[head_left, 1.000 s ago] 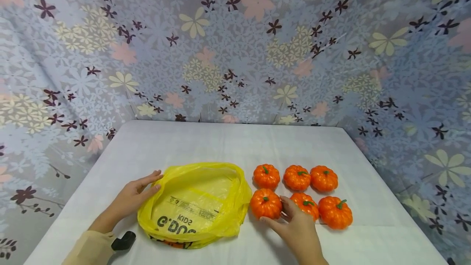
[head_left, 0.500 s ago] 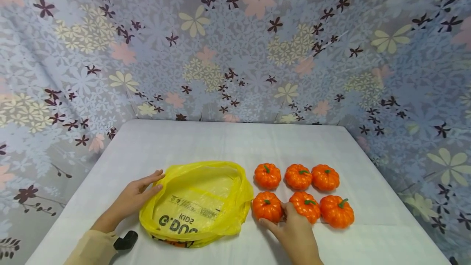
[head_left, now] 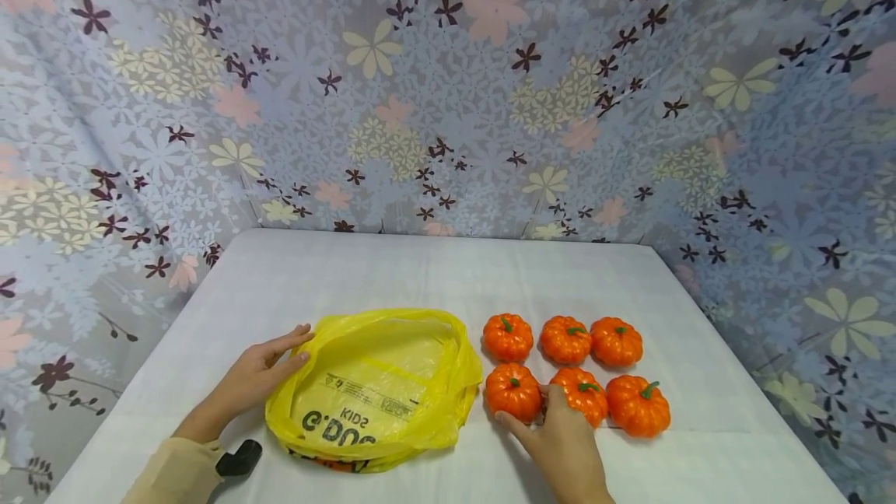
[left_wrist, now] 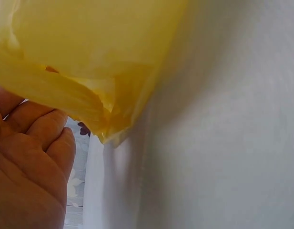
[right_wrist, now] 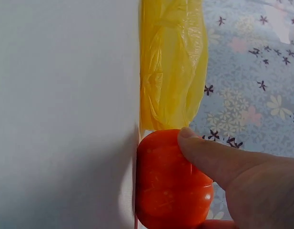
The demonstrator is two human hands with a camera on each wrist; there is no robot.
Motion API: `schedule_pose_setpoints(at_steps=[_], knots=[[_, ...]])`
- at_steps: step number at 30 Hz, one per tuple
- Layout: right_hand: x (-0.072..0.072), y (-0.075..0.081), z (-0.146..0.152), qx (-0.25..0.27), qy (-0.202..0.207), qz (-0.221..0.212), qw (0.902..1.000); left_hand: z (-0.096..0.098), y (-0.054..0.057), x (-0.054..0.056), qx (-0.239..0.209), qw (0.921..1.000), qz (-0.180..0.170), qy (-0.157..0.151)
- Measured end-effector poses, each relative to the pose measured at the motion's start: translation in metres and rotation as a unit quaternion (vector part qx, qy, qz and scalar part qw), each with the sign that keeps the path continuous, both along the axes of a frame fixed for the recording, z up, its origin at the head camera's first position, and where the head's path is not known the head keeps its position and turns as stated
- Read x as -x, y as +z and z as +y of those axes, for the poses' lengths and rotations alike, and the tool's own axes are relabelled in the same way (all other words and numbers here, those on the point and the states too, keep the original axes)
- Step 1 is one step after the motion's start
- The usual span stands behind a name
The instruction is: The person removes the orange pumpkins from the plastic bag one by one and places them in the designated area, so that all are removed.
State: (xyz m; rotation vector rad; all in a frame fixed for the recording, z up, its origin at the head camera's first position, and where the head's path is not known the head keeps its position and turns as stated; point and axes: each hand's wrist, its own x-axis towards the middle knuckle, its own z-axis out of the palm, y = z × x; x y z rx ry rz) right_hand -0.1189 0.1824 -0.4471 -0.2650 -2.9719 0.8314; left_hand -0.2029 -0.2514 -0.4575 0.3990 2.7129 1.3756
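Observation:
A yellow plastic bag (head_left: 371, 391) with dark lettering lies with its mouth spread wide on the table. My left hand (head_left: 255, 376) is at the bag's left rim, thumb and fingers apart, fingertips touching the plastic. In the left wrist view the bag's edge covers part of that hand's fingers (left_wrist: 44, 126). To the right of the bag, my right hand (head_left: 563, 442) holds a small orange toy pumpkin (head_left: 513, 393) between thumb and fingers. That pumpkin (right_wrist: 170, 183) rests on the table, close to the bag, in the right wrist view.
Several more orange pumpkins stand in two rows: a back-left one (head_left: 507, 337), a back-right one (head_left: 616, 341) and a front-right one (head_left: 638, 406) among them. A black object (head_left: 239, 459) is by my left wrist. Floral cloth (head_left: 448, 99) hangs behind the white table (head_left: 448, 271).
The pumpkin in my right hand has shifted slightly right and toward me, away from the bag. My left hand stays at the bag's rim.

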Motion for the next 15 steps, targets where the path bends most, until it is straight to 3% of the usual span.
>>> schedule_pose_setpoints(at_steps=[9, 15], knots=[[-0.004, 0.007, 0.0, -0.016, -0.003, -0.009, 0.9998, -0.001, 0.0, -0.001, 0.005, 1.0, -0.002, 0.004], [-0.015, 0.036, 0.008, -0.032, -0.019, 0.024, 0.999, -0.004, 0.008, -0.004, -0.002, 1.0, 0.002, 0.001]])
